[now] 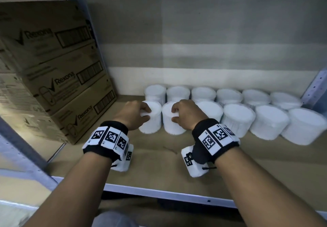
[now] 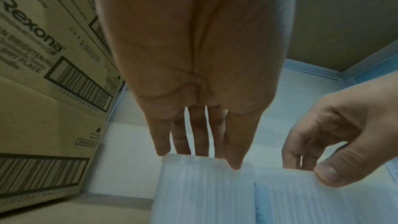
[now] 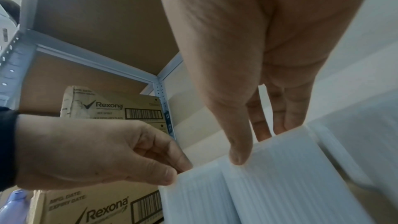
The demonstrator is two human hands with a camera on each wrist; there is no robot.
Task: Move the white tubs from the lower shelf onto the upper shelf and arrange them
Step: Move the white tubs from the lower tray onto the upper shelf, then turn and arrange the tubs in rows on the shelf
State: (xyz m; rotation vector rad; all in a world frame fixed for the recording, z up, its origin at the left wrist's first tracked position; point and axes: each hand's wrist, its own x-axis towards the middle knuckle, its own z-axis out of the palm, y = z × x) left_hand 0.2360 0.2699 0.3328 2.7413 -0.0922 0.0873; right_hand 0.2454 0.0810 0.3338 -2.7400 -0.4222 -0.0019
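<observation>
Tubs: two rows of white tubs (image 1: 237, 118) stood on the shelf (image 1: 159, 172), toward 12 o'clock.
Left hand (image 1: 134, 114): gripped the leftmost front tub (image 1: 152, 122).
Right hand (image 1: 185, 114): gripped the neighbouring tub (image 1: 170, 124).
Cartons: Rexona cartons (image 1: 53, 71) stacked at 9 o'clock.

left hand (image 1: 136, 114) grips tub (image 1: 152, 118) | right hand (image 1: 184, 115) grips neighbouring tub (image 1: 170, 120)

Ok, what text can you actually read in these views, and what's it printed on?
"Rexona": cardboard boxes, beside the shelf's left post.
"MFG. DATE" and "EXPIRY DATE": lower box, right wrist view.
"IN A COOL DRY PLACE": upper box, barely legible.
Barcodes and other small print on the boxes: too blurred.
White tubs: no readable text.
Wristbands: square code patterns only.
</observation>
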